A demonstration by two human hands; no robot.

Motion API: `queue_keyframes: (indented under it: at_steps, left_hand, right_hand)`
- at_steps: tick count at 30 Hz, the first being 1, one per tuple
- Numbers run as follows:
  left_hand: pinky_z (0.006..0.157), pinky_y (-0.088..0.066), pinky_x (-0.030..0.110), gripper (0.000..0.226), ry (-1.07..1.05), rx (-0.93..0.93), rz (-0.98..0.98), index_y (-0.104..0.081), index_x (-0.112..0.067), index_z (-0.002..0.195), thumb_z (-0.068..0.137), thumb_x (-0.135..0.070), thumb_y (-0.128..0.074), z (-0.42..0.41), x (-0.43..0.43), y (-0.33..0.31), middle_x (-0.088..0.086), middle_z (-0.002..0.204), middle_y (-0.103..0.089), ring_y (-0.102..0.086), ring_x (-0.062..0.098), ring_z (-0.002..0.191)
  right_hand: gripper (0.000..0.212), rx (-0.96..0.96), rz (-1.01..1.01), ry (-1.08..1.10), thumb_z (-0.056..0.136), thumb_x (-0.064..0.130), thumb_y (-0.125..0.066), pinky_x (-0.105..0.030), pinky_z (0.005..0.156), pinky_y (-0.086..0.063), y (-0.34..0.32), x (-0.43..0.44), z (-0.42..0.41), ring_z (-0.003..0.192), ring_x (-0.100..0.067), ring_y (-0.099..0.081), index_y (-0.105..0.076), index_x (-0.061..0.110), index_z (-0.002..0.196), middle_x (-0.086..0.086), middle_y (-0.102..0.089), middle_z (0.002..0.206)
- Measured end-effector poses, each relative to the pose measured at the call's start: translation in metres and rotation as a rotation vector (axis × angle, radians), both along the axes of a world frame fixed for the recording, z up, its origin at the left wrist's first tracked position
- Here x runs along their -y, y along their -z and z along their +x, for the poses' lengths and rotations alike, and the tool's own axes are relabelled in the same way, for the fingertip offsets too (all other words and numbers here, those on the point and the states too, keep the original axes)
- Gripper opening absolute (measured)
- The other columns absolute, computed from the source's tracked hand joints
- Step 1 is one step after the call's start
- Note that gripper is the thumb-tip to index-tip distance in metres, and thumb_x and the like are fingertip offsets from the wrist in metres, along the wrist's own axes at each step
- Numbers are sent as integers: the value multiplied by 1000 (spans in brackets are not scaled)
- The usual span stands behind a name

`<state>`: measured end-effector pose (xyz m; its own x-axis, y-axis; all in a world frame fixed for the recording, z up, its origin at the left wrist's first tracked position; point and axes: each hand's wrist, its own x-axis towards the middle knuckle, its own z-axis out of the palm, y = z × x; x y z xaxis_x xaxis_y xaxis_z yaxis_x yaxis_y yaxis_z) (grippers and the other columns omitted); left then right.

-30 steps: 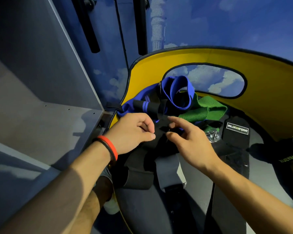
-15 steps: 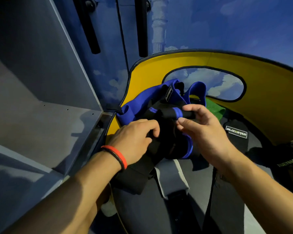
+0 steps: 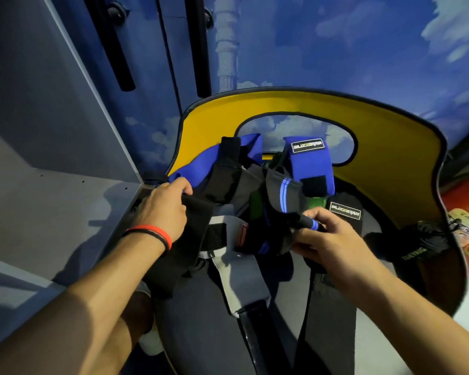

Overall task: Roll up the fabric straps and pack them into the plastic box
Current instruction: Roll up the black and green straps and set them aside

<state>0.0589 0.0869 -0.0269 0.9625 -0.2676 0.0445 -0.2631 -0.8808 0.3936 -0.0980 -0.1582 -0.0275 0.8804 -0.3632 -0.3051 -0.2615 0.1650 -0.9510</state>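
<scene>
Forearms extended, left hand gripping black strap, right hand pinching rolled strap

Matt woven cloth straps, smooth yellow fabric panel, matt grey shelf

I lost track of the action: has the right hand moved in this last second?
Yes. The right hand went rightward against the yellow panel, now gripping a striped strap.
</scene>
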Motion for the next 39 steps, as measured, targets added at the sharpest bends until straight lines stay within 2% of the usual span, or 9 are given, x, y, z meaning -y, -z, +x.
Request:
queue_keyframes:
  at_steps: [3, 7, 12, 15, 17, 20, 24, 28, 39]
  left_hand:
    - [75, -51, 41, 27, -21, -16, 11, -52, -30, 100, 93, -5, -58, 2, 5, 0, 6, 106, -60, -59, 31, 87]
    - [81, -53, 45, 37, -9, -15, 130, -56, -30, 110, 89, 1, -57, 2, 8, -2, 4, 124, -52, -59, 32, 99]
    - [94, -49, 44, 40, 59, 108, 121, -64, -27, 117, 86, -2, -63, -14, 21, -10, -3, 145, -39, -42, 26, 131]
    - [93, -49, 36, 9, 202, 163, -203, -71, -27, 95, 87, -28, -69, -40, 45, -20, -7, 117, -58, -56, 19, 111]
    - [79, -56, 34, 26, 286, -79, -463, -68, -28, 90, 82, -52, -69, -68, 67, -32, -10, 94, -65, -66, 9, 89]
    - [72, -57, 32, 52, 293, -381, -561, -54, -31, 95, 66, -70, -74, -103, 90, -36, -12, 91, -67, -68, 6, 81]
    - [75, -60, 47, 40, 177, -396, -691, -54, -28, 91, 70, -51, -80, -92, 91, -29, -5, 86, -69, -73, 15, 76]
    - [73, -61, 51, 18, 270, -339, -655, -58, -8, 83, 92, -17, -70, -78, 86, -28, 5, 76, -72, -75, 12, 75]
    - [54, -56, 17, 18, -199, -354, -916, -50, -16, 86, 102, -9, -54, -10, 27, -35, 7, 106, -70, -76, 18, 75]
  right_hand:
    - [17, -42, 77, -53, 78, 7, -79, -43, 83, -39, 0, -2, -10, 86, -26, -56, -66, 15, 85, -11, -64, 85]
    - [45, 11, 156, -43, 72, 17, -76, -47, 85, -28, -2, 1, -16, 95, -30, -44, -60, 1, 111, -18, -61, 96]
    - [28, 62, 128, -52, 89, 2, -69, -51, 105, -50, -2, 3, -21, 100, -28, -70, -68, 9, 116, -17, -74, 110]
    - [22, 85, 73, -32, 90, 20, -75, -48, 85, -56, -3, 2, -23, 89, -28, -64, -71, 16, 111, -16, -73, 100]
    - [38, 128, 44, -7, 81, 34, -81, -40, 66, -40, -3, -1, -22, 77, -28, -50, -68, 9, 106, -21, -63, 86]
    - [43, 178, -51, -13, 77, 41, -81, -51, 66, -44, -3, -4, -22, 73, -36, -51, -72, 8, 103, -39, -61, 97]
    - [16, 126, 15, -23, 91, 28, -73, -35, 60, -34, -6, 1, -24, 71, -31, -47, -80, 16, 99, -25, -67, 84]
    - [20, 52, -11, 12, 101, 26, -60, -37, 79, -52, -7, 6, -25, 93, -25, -74, -75, 17, 109, -13, -77, 102]
    - [26, -38, 205, 343, 107, 25, -50, -28, 52, -59, -17, 51, -49, 76, -35, -77, -59, 5, 120, -12, -78, 98]
